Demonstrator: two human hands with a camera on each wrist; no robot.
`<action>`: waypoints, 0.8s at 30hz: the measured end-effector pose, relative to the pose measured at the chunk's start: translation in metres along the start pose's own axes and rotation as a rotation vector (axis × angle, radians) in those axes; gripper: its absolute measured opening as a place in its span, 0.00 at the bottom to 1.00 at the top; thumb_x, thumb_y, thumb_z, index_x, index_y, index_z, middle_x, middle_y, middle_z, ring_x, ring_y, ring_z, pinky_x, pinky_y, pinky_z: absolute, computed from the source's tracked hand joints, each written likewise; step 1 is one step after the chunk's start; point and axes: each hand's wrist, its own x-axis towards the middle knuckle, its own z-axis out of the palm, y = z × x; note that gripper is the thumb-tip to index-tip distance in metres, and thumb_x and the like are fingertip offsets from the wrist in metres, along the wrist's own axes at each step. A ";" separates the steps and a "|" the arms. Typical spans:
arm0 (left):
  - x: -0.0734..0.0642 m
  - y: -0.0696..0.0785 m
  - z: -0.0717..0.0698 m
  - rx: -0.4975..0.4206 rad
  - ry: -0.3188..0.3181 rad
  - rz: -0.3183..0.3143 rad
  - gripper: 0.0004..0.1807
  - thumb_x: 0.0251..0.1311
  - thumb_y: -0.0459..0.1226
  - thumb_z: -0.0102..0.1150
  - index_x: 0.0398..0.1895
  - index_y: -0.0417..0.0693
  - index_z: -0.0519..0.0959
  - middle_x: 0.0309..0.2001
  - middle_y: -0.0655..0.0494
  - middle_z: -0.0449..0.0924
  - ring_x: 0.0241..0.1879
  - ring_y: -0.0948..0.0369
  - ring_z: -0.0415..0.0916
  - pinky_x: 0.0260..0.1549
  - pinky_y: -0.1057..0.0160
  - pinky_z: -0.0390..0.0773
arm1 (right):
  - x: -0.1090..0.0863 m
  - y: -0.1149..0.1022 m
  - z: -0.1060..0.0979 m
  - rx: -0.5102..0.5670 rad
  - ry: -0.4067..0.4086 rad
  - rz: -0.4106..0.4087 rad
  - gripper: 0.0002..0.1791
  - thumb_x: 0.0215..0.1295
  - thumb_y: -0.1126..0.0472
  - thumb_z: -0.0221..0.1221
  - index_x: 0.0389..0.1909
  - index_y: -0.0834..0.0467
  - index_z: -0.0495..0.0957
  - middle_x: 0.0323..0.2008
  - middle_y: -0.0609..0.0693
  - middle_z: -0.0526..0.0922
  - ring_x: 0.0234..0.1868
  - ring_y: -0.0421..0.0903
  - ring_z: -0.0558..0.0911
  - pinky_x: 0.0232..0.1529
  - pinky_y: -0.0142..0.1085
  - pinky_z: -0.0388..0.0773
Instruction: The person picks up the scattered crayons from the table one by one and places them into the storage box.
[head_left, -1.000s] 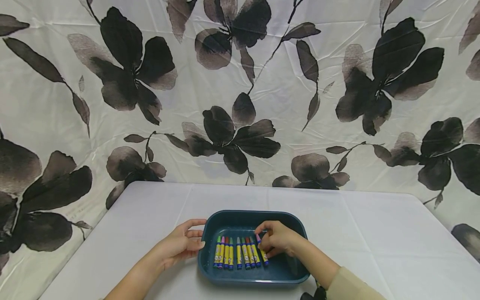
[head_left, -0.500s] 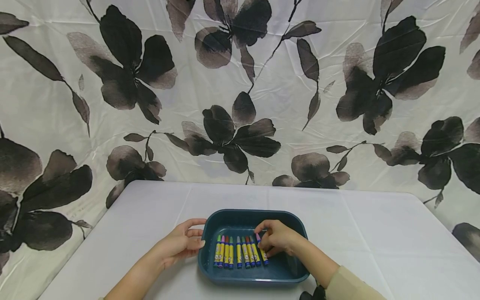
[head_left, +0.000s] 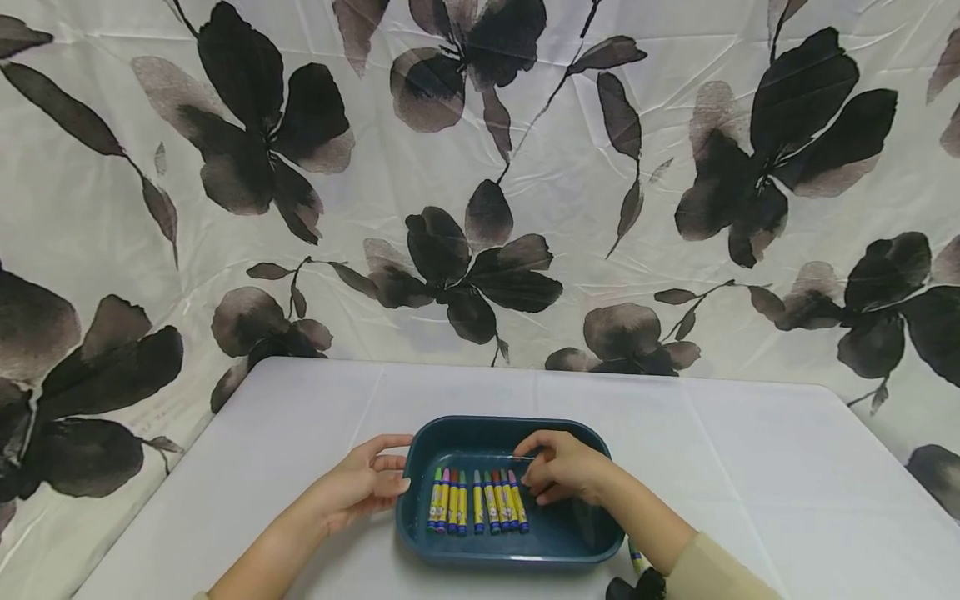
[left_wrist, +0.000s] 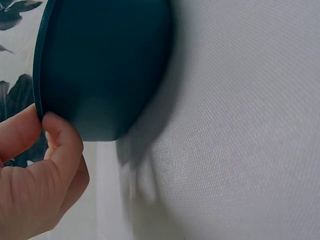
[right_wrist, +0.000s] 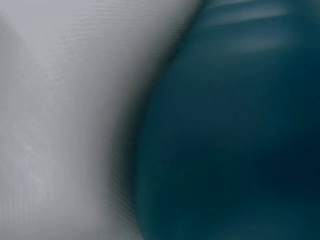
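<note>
A dark teal plastic tray (head_left: 450, 557) rests on the white table, holding several crayons with yellow wrappers and blue ends. They lie side by side in two groups, with a narrow gap between the left group (head_left: 447, 504) and the right group (head_left: 498, 504). My left hand (head_left: 366, 482) pinches the tray's left rim between thumb and fingers, plain in the left wrist view, where the tray's outer wall (left_wrist: 105, 65) shows. My right hand (head_left: 567, 468) hovers over the tray's right half, fingers loosely bent and holding nothing, just right of the pink-tipped crayon (head_left: 518, 504) that ends the row.
Another crayon (head_left: 636, 557) lies on the table (head_left: 750, 483) outside the tray, beside my right forearm and partly hidden. A dark shape (head_left: 637, 587) sits below it at the frame's bottom edge. Behind the table hangs a white cloth (head_left: 570, 192) with dark flowers.
The pink-tipped crayon, earlier under my right fingers and slightly apart, now lies against the right group. My right hand has let go of it and moved slightly right. The left hand stays put.
</note>
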 end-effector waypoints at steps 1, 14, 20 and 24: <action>0.000 0.000 0.000 0.001 0.000 0.001 0.37 0.55 0.22 0.55 0.67 0.35 0.52 0.42 0.47 0.70 0.35 0.59 0.72 0.33 0.64 0.75 | -0.001 -0.001 -0.002 0.007 -0.004 -0.007 0.23 0.51 0.74 0.58 0.51 0.68 0.69 0.27 0.54 0.78 0.26 0.44 0.76 0.28 0.37 0.80; 0.002 0.001 0.001 0.006 0.005 -0.001 0.36 0.55 0.22 0.54 0.67 0.35 0.52 0.42 0.46 0.69 0.34 0.59 0.72 0.32 0.64 0.75 | -0.019 -0.012 -0.024 0.046 -0.036 -0.069 0.26 0.54 0.72 0.58 0.55 0.71 0.64 0.27 0.51 0.78 0.26 0.44 0.77 0.30 0.37 0.80; 0.001 0.002 0.002 0.021 0.020 -0.011 0.36 0.55 0.22 0.55 0.67 0.35 0.53 0.42 0.46 0.69 0.34 0.59 0.72 0.31 0.65 0.75 | -0.035 -0.016 -0.043 0.053 -0.044 -0.085 0.28 0.53 0.70 0.58 0.56 0.71 0.63 0.30 0.53 0.78 0.29 0.44 0.77 0.32 0.37 0.80; 0.001 0.001 0.001 0.022 0.008 -0.009 0.36 0.55 0.23 0.55 0.67 0.35 0.53 0.42 0.46 0.70 0.33 0.60 0.72 0.31 0.65 0.75 | -0.044 -0.015 -0.055 0.047 -0.027 -0.076 0.28 0.53 0.69 0.58 0.56 0.70 0.63 0.31 0.53 0.79 0.30 0.46 0.78 0.34 0.38 0.79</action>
